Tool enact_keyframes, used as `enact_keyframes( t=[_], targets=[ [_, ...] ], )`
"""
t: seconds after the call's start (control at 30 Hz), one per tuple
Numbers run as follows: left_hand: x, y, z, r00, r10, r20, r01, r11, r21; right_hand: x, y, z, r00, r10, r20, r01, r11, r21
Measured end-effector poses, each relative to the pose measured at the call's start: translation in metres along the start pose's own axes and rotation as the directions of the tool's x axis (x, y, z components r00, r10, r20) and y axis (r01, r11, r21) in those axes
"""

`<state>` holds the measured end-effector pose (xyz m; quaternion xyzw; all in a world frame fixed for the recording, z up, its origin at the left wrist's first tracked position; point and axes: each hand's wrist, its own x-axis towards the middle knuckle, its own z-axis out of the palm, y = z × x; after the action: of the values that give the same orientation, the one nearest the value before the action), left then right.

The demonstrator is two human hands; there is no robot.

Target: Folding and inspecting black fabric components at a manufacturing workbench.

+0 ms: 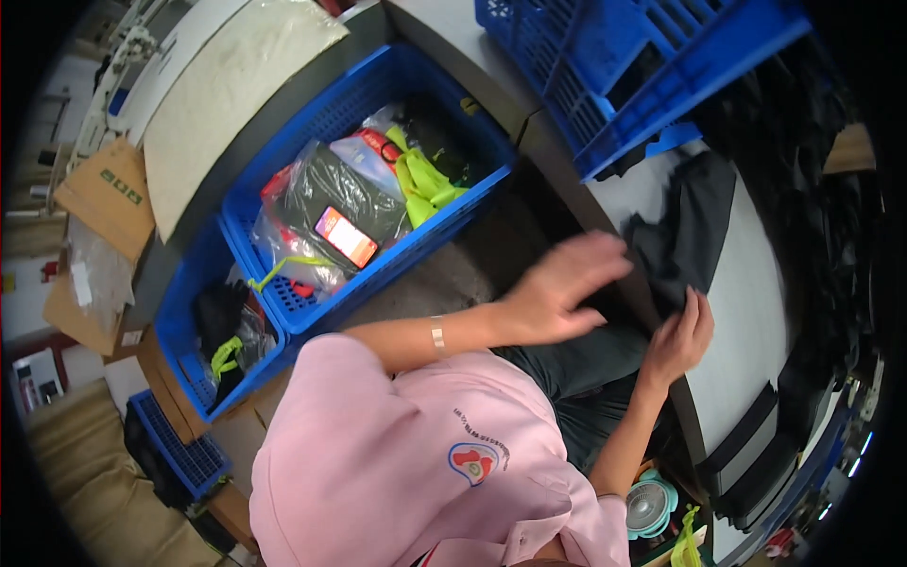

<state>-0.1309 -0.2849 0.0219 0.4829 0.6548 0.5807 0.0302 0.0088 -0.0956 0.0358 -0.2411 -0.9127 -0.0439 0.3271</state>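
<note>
Dark cloth (685, 222) lies loosely folded on the pale desk (751, 317), at the person's right, with its near end by the desk's edge; the flat surface probably bears its weight, so the fingers need only steady that end. At that end is the right hand (678, 342), its fingertips touching the fabric — whether this grip pinches the cloth or merely rests on it, I cannot tell. The left hand (565, 288) has a released grip: blurred, fingers loosely extended, thumb apart, nothing visible in it. It hangs over the lap, near the cloth, though contact is unclear. On the other side, a blue basket (425, 244) holds bagged goods; a lit phone (346, 237) lies face up on them — likely so its screen can be seen without a hand holding it.
</note>
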Motion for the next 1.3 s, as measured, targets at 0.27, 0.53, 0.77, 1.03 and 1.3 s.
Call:
enact_keyframes(
  t=[0.27,0.53,0.77,1.03,1.3],
  targets=[
    [0.041,0.038,0.115,0.929,0.368,0.044,-0.347,0.905,-0.247,-0.041,-0.045,-0.095,0.969,0.046,-0.242,-0.122,0.943,-0.310],
    [0.024,0.113,0.136,0.917,0.391,0.086,-0.331,0.862,-0.384,-0.122,0.000,-0.075,0.889,0.434,0.145,-0.263,0.745,-0.613],
    [-0.043,0.133,0.139,0.822,0.531,0.204,-0.400,0.794,-0.457,-0.185,0.057,-0.122,0.886,0.458,0.076,-0.426,0.866,-0.262],
    [-0.056,0.139,0.148,0.876,0.392,0.280,-0.126,0.747,-0.652,-0.119,0.070,-0.027,0.833,0.553,0.006,-0.537,0.807,0.247],
    [0.029,0.096,0.208,0.975,-0.183,0.127,0.221,0.730,-0.646,-0.118,0.101,0.003,0.758,0.653,0.007,-0.489,0.561,0.668]
  ],
)
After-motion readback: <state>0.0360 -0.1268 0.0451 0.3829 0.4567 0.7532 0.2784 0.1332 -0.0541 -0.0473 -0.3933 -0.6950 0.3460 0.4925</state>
